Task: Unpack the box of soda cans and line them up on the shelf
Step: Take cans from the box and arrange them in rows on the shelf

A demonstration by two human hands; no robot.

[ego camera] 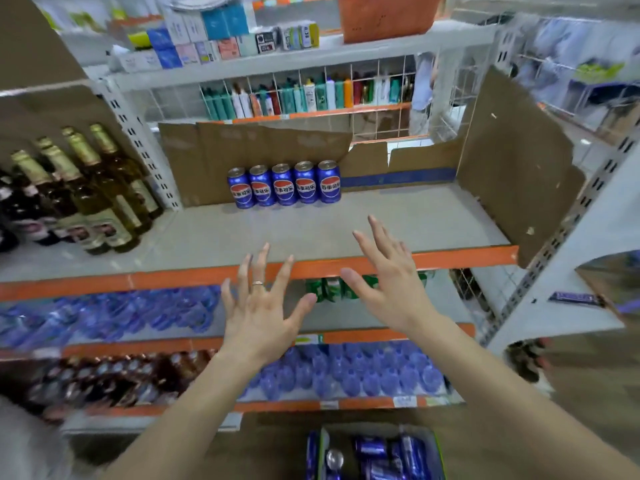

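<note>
Both hands splayed, empty

Bright, even overhead light, soft shadows. Wide-angle bending at edges. Motion blur near and left; far soda cans sharpest.

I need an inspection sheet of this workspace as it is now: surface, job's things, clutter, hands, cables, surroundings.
Surface: grey shelf with orange front edge, mostly bare, lined with torn cardboard at back and right.
Job's things: five blue cans upright in a row at the back left; box below holds more cans.
Clutter: nothing seen on the shelf.
Hands: left hand and right hand open, empty, fingers spread before the shelf edge.
Cables: nothing seen.
Surroundings: bottles on the left; blue bottled goods on lower shelves; small boxes above.
</note>
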